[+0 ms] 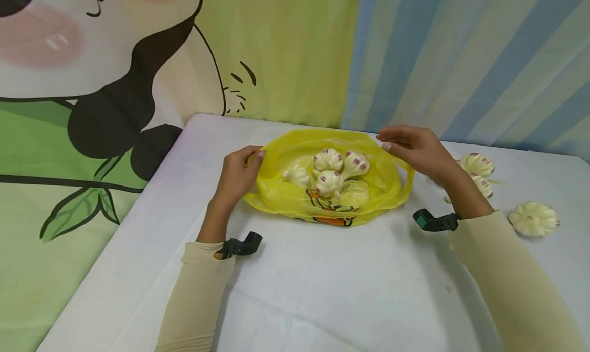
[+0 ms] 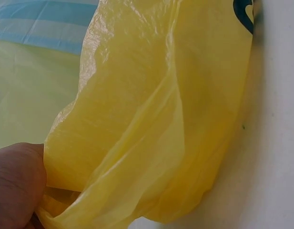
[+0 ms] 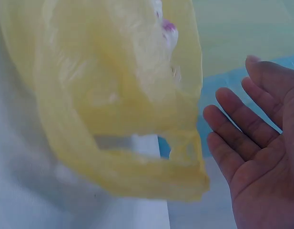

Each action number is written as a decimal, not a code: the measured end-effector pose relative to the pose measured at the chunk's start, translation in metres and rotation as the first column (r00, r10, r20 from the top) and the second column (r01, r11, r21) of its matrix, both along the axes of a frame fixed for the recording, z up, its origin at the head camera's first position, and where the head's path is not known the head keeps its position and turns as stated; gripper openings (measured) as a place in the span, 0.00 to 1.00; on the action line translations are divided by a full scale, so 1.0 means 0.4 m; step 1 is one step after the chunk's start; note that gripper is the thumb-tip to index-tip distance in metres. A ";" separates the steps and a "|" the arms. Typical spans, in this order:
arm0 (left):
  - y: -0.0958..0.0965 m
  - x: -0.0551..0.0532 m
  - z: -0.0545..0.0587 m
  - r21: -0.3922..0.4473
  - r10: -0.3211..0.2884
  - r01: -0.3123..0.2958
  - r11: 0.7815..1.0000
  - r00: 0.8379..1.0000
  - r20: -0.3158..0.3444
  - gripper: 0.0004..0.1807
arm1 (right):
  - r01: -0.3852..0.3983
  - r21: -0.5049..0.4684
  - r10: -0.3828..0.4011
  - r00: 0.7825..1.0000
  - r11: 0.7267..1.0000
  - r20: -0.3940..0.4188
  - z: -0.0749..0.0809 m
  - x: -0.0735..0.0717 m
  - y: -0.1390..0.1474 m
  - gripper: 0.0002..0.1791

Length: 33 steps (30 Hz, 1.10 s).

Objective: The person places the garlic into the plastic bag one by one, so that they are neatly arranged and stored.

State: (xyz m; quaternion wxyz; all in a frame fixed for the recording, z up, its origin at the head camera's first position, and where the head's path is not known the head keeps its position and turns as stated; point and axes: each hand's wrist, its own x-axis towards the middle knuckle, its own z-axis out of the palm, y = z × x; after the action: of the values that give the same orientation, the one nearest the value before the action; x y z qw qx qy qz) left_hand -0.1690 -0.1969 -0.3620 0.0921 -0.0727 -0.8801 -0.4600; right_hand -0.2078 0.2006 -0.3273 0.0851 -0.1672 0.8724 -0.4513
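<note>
With the bag point(image 1: 290, 204) on the desk point(image 1: 322, 301), I have the left hand point(image 1: 237, 177) pinching its left side and the right hand point(image 1: 418, 149) empty beside it, fingers loosely extended; I'd judge it soft, slippery, best held by its handle point(image 3: 137, 177).

One bag point(image 1: 281, 201), two wristbands point(image 1: 243, 245), at least seven garlic bulbs point(image 1: 329, 182)

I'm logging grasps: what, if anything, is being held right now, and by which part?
The left grip pinches the bag by its left edge. The right grip, beside the bag, holds nothing.
</note>
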 end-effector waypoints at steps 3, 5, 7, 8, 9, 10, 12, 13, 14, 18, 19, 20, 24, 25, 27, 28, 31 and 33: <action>0.000 -0.001 0.001 -0.005 0.006 -0.006 1.000 1.000 0.008 0.19 | 0.003 0.010 -0.003 1.000 1.000 -0.019 -0.005 0.005 0.023 0.25; 0.000 -0.001 -0.002 -0.006 0.007 -0.007 1.000 1.000 0.007 0.19 | 0.006 0.025 -0.005 0.999 1.000 -0.039 -0.009 0.010 0.038 0.26; -0.001 -0.001 -0.004 -0.003 0.009 -0.009 1.000 1.000 0.005 0.19 | 0.013 0.031 -0.011 0.999 0.999 -0.045 -0.009 0.017 0.050 0.25; -0.001 -0.002 -0.006 -0.002 0.011 -0.011 1.000 1.000 0.004 0.19 | 0.016 0.035 -0.014 0.999 0.999 -0.051 -0.009 0.021 0.055 0.25; -0.001 -0.002 -0.007 0.001 0.010 -0.010 1.000 1.000 0.006 0.19 | 0.017 0.039 -0.015 0.998 0.999 -0.057 -0.009 0.026 0.059 0.25; -0.001 -0.002 -0.009 0.001 0.009 -0.009 1.000 1.000 0.009 0.19 | 0.017 0.042 -0.014 0.998 0.999 -0.064 -0.009 0.031 0.063 0.24; -0.001 -0.003 -0.012 0.003 0.004 -0.004 1.000 1.000 0.013 0.19 | 0.014 0.026 -0.012 0.998 1.000 -0.069 -0.009 0.042 0.069 0.23; -0.001 -0.003 -0.012 0.003 0.001 -0.001 1.000 1.000 0.012 0.19 | 0.012 0.024 -0.010 0.997 1.000 -0.077 -0.009 0.048 0.072 0.22; -0.001 -0.003 -0.012 0.004 -0.002 0.002 1.000 1.000 0.011 0.19 | 0.014 0.026 -0.012 0.996 1.000 -0.086 -0.009 0.055 0.075 0.22; 0.000 -0.003 -0.011 0.000 -0.005 0.005 1.000 1.000 0.003 0.18 | 0.039 0.023 -0.036 0.992 0.999 -0.119 -0.011 0.087 0.089 0.21; 0.001 -0.003 -0.010 -0.001 -0.004 0.004 1.000 1.000 0.004 0.19 | 0.052 0.027 -0.048 0.991 0.998 -0.129 -0.011 0.097 0.094 0.21; 0.002 -0.004 -0.010 -0.004 -0.003 0.003 1.000 1.000 0.007 0.19 | 0.058 0.014 -0.056 0.989 0.998 -0.133 -0.013 0.105 0.101 0.20; 0.003 -0.003 -0.009 -0.014 0.007 -0.007 1.000 1.000 0.013 0.19 | 0.046 -0.031 -0.051 0.982 0.998 -0.182 -0.022 0.129 0.131 0.20; 0.003 -0.003 -0.009 -0.015 0.010 -0.010 1.000 1.000 0.014 0.19 | 0.048 -0.041 -0.055 0.981 0.998 -0.186 -0.025 0.135 0.139 0.20; 0.003 -0.003 -0.010 -0.018 0.015 -0.015 1.000 1.000 0.013 0.19 | 0.056 -0.052 -0.065 0.977 0.997 -0.201 -0.029 0.145 0.154 0.20; 0.003 -0.003 -0.010 -0.017 0.015 -0.014 1.000 1.000 0.013 0.19 | 0.063 -0.057 -0.074 0.975 0.996 -0.208 -0.031 0.151 0.161 0.20; 0.004 -0.005 -0.011 -0.020 0.016 -0.015 1.000 1.000 0.016 0.19 | 0.093 -0.079 -0.108 0.971 0.993 -0.214 -0.035 0.168 0.181 0.20; 0.004 -0.005 -0.013 -0.017 0.016 -0.016 1.000 1.000 0.018 0.19 | 0.108 -0.083 -0.124 0.966 0.991 -0.225 -0.037 0.178 0.194 0.20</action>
State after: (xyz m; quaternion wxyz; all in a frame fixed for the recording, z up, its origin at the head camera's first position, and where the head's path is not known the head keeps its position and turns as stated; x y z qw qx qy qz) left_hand -0.1712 -0.1953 -0.3674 0.0872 -0.0622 -0.8853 -0.4525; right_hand -0.1366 0.2781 -0.3421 -0.0488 -0.1696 0.8684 -0.4634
